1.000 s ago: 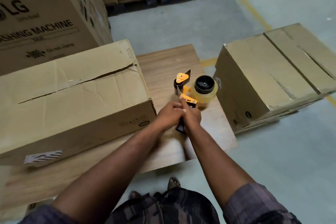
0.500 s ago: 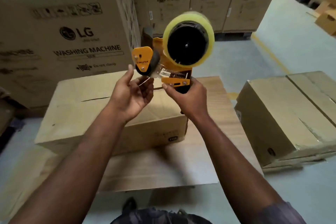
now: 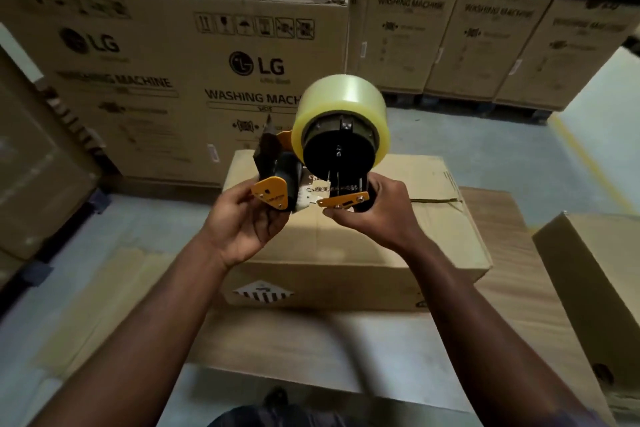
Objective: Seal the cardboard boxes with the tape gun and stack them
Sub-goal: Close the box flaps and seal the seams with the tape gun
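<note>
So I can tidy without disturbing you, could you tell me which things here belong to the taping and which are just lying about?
In the job: tape gun, held by left hand and right hand; its tape roll; box in front; box at right, probably.
Just lying about: stacked washing machine cartons behind.

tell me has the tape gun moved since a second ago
Yes: the tape gun rose off the wooden board and is now held above the cardboard box.

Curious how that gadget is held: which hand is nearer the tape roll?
Right. The right hand grips the tape gun just below the tape roll; the left hand holds its orange guard, farther off to the roll's lower left.
</note>
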{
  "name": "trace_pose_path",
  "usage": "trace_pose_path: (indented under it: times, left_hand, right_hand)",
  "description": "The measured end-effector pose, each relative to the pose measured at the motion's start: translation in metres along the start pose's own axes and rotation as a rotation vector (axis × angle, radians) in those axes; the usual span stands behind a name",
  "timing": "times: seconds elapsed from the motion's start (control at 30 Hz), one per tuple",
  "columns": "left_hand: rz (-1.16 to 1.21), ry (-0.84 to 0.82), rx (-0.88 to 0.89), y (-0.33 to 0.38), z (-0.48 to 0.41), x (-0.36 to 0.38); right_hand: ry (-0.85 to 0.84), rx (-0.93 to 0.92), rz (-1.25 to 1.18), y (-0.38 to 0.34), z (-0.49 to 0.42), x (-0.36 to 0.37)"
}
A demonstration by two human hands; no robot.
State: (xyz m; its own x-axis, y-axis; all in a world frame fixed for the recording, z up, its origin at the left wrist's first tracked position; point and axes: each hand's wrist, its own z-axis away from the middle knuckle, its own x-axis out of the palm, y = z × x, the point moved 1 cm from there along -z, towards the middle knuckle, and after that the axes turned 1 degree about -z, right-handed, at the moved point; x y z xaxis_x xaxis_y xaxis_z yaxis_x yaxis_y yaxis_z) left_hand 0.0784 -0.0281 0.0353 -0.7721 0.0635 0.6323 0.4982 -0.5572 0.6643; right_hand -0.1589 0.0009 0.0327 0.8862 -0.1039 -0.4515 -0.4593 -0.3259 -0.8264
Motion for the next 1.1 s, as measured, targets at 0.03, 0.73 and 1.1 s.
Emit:
trace_pose_path:
  times: [0.03, 0.73, 1.1]
  left_hand:
    - [0.011, -0.013, -0.005, 0.005, 0.001, -0.010]
    - [-0.165, 0.328, -0.036, 0.064, -0.059, -0.146]
    - [-0.055, 0.012, -0.198, 0.065, -0.056, -0.126]
  right_hand:
    - [-0.015, -0.004, 0.015, -0.003, -0.005, 0.009]
    - [-0.193, 0.041, 0.256, 0.019, -0.086, 0.082]
    - [-0.247, -0.084, 0.200, -0.020, -0.117, 0.090]
